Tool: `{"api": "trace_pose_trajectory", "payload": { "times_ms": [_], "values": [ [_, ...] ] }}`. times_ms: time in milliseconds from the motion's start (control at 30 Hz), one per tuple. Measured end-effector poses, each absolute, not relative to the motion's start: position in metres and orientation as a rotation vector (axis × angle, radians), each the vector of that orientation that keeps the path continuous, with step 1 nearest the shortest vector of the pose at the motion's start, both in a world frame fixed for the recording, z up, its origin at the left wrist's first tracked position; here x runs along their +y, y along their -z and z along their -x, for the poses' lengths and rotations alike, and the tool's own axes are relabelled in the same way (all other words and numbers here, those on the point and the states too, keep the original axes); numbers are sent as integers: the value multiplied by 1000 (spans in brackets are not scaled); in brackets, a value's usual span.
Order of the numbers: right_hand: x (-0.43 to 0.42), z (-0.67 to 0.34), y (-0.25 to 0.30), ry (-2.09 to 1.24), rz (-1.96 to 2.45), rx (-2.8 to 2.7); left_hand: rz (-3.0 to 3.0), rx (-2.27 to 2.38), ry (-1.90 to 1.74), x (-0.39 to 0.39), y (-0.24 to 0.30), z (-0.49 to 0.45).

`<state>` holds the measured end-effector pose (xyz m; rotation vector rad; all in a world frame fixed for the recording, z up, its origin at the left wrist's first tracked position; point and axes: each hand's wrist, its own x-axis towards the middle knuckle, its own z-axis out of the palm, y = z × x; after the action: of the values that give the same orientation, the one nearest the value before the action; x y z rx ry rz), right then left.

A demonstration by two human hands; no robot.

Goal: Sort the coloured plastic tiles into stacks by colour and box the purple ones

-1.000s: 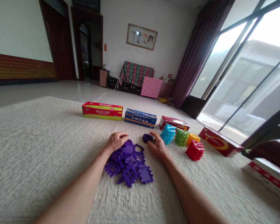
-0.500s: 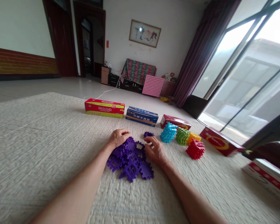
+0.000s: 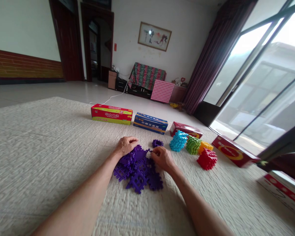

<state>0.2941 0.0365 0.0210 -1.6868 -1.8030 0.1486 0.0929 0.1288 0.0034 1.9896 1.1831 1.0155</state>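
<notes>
Both hands, left hand (image 3: 125, 146) and right hand (image 3: 161, 157), grip one purple tile (image 3: 140, 153); four finished cubes (image 3: 178, 141) beside.

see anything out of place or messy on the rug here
The purple tiles lie in a loose jumble under both hands, unlike the blue, green and red cubes. One small purple piece sits apart.

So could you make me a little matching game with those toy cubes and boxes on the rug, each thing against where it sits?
Things:
1. blue cube
2. red cube
3. purple tiles
4. blue box

Places:
A. under both hands
B. nearest the window side of the cubes
C. just left of the green cube
D. between two red boxes, at the rug's far edge

Pairs: 1-C, 2-B, 3-A, 4-D
</notes>
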Motion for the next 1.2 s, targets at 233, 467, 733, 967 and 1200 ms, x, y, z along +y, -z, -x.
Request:
{"api": "trace_pose_trajectory", "payload": {
  "times_ms": [233,467,733,967,1200],
  "values": [
    [31,-319,-30,-120,1422,-1817,-1982,1171,-1021,130,-2,-92],
    [25,-334,-37,-230,1443,-2180,-1983,1184,-1012,129,-4,-93],
    [23,-334,-34,-241,1559,-2152,-1958,1185,-993,126,-7,-92],
    [17,-330,-39,-266,1644,-2131,-1960,1194,-977,127,-7,-93],
    [16,-336,-40,-346,1598,-2054,-1957,1204,-967,125,-9,-92]
  ]
}}
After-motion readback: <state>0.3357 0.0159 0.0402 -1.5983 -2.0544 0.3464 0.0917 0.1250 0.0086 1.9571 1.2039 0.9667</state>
